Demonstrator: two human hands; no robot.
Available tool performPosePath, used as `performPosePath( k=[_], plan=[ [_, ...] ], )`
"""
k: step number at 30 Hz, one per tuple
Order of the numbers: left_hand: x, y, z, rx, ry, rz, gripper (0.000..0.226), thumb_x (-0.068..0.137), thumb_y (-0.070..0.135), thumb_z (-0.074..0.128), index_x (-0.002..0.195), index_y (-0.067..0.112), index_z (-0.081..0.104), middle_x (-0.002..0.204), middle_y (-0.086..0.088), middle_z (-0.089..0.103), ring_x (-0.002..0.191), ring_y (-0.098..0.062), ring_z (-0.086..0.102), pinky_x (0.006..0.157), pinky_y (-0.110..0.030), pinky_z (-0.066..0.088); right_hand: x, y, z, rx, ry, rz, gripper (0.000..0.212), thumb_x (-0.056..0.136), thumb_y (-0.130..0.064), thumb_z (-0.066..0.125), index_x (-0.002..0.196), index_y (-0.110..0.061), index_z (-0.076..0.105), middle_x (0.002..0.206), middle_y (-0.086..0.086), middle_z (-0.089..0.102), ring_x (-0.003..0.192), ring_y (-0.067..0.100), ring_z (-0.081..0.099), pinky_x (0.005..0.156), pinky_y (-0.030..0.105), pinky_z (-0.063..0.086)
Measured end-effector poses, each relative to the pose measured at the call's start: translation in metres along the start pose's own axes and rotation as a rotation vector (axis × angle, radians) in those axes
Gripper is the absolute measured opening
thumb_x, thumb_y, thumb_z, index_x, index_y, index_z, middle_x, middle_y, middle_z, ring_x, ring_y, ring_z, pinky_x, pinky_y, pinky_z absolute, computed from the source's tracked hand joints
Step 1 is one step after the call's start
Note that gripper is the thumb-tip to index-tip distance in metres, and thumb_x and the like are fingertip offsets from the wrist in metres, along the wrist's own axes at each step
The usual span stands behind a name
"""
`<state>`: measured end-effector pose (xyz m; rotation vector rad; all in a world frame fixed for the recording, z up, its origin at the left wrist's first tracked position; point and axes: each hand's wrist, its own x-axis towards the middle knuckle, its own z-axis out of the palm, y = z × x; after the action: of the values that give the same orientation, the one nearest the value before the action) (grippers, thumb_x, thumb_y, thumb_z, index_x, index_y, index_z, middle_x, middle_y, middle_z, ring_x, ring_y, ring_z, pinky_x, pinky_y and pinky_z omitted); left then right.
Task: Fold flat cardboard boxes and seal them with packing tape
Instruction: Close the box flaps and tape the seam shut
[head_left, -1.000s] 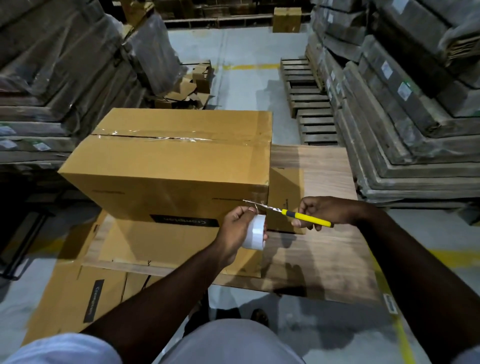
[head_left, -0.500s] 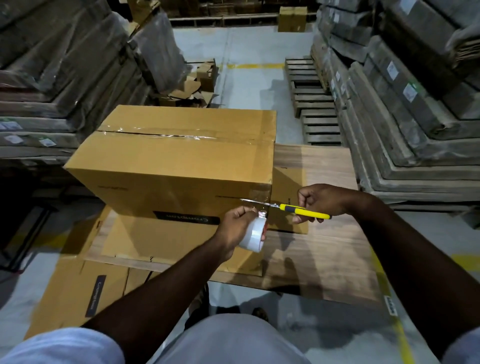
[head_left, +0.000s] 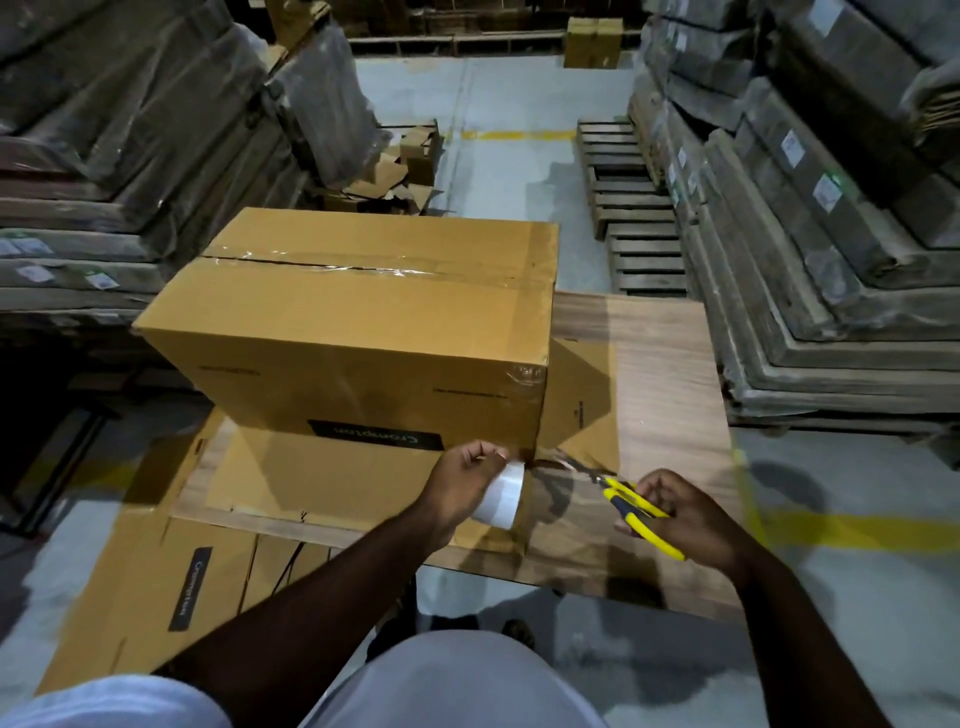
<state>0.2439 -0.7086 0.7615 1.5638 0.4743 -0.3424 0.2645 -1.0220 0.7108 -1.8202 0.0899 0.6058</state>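
Note:
A folded brown cardboard box (head_left: 363, 332) stands on a wooden table (head_left: 660, 374), with clear tape along its top seam and down its near right corner. My left hand (head_left: 467, 478) grips a white roll of packing tape (head_left: 501, 496) just below the box's near right corner. A clear strip of tape runs from the roll toward the right. My right hand (head_left: 685, 519) holds a yellow-handled cutter (head_left: 631, 506), whose blade tip meets that strip. Flat cardboard sheets (head_left: 332, 467) lie under the box.
More flat cardboard (head_left: 156, 582) hangs off the table's near left side. Wrapped stacks of flat cartons (head_left: 831, 218) tower on the right and others (head_left: 104, 156) on the left. Wooden pallets (head_left: 634, 208) and scrap cardboard (head_left: 395, 176) lie on the floor beyond.
Both hands have dropped from the box's upper near edge to its lower right corner. The cutter has swung from level to slanting, and my right hand has pulled back toward me.

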Motion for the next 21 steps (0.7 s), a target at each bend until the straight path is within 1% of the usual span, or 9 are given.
performPosePath(
  k=[2,5,6,9,11,13,16,19,21],
  plan=[
    [0.0,0.0,0.001,0.0,-0.009,0.013,0.017,0.101,0.029,0.067,0.096,0.013,0.072,0.088,-0.004,0.075,0.081,-0.022,0.068,0.073,-0.037,0.052,0.002,0.02,0.001,-0.194,0.211,0.096,0.074,0.055,-0.073,0.09,0.091,-0.018,0.055,0.08,-0.002,0.077,0.075,0.02,0.077,0.067,0.036,0.057],
    [-0.001,0.002,0.002,-0.008,-0.023,0.031,0.018,0.102,0.029,0.066,0.095,0.013,0.071,0.087,-0.003,0.074,0.081,-0.023,0.067,0.073,-0.037,0.051,0.016,0.056,-0.001,-0.508,0.474,0.231,0.062,0.073,-0.08,0.071,0.087,-0.021,0.057,0.077,-0.002,0.072,0.079,0.028,0.071,0.069,0.034,0.052],
    [-0.001,0.003,0.002,-0.007,-0.026,0.038,0.018,0.102,0.029,0.066,0.096,0.013,0.071,0.087,-0.003,0.074,0.081,-0.022,0.066,0.073,-0.037,0.05,0.022,0.065,0.001,-0.486,0.49,0.219,0.058,0.075,-0.076,0.071,0.087,-0.02,0.06,0.08,0.001,0.072,0.08,0.029,0.071,0.068,0.035,0.052],
    [0.0,0.008,0.001,0.02,-0.015,0.057,0.019,0.103,0.029,0.064,0.098,0.012,0.071,0.088,-0.002,0.072,0.082,-0.021,0.064,0.073,-0.035,0.048,0.03,0.064,0.014,-0.491,0.503,0.097,0.024,0.088,-0.037,0.077,0.105,-0.02,0.074,0.102,0.008,0.078,0.093,0.032,0.073,0.074,0.034,0.051],
    [0.001,0.009,-0.002,0.024,0.004,0.07,0.021,0.103,0.03,0.064,0.098,0.011,0.072,0.089,-0.002,0.071,0.084,-0.022,0.062,0.076,-0.037,0.046,0.03,0.046,0.026,-0.664,0.477,0.053,0.03,0.091,-0.029,0.074,0.119,-0.018,0.075,0.119,0.01,0.075,0.109,0.035,0.07,0.087,0.037,0.052],
    [0.001,0.01,-0.005,0.022,0.022,0.077,0.019,0.102,0.032,0.065,0.095,0.017,0.074,0.091,-0.002,0.072,0.087,-0.022,0.062,0.078,-0.039,0.046,0.031,0.012,0.036,-0.666,0.514,-0.072,0.03,0.094,-0.026,0.075,0.121,-0.013,0.074,0.128,0.013,0.072,0.117,0.037,0.068,0.093,0.04,0.053],
    [0.002,0.009,-0.012,0.018,0.046,0.089,0.019,0.102,0.035,0.066,0.092,0.021,0.075,0.091,0.0,0.073,0.086,-0.022,0.063,0.077,-0.039,0.047,0.031,-0.063,0.052,-0.368,0.498,-0.513,0.033,0.101,-0.03,0.07,0.131,-0.019,0.07,0.14,-0.001,0.067,0.13,0.019,0.061,0.106,0.036,0.051],
    [0.001,0.013,-0.015,0.001,0.053,0.085,0.023,0.104,0.031,0.064,0.1,0.011,0.073,0.088,0.005,0.075,0.081,-0.017,0.066,0.072,-0.035,0.049,0.046,-0.139,0.067,-0.43,0.426,-0.804,0.042,0.105,-0.041,0.062,0.145,-0.028,0.062,0.16,-0.011,0.049,0.151,0.009,0.037,0.119,0.025,0.033],
    [0.002,0.015,-0.016,0.0,0.057,0.078,0.022,0.105,0.029,0.062,0.102,0.01,0.072,0.086,0.007,0.075,0.078,-0.013,0.067,0.068,-0.032,0.05,0.066,-0.163,0.076,-0.516,0.329,-0.874,0.047,0.105,-0.047,0.056,0.148,-0.029,0.059,0.163,-0.011,0.043,0.158,0.015,0.026,0.124,0.036,0.03]
  ],
)
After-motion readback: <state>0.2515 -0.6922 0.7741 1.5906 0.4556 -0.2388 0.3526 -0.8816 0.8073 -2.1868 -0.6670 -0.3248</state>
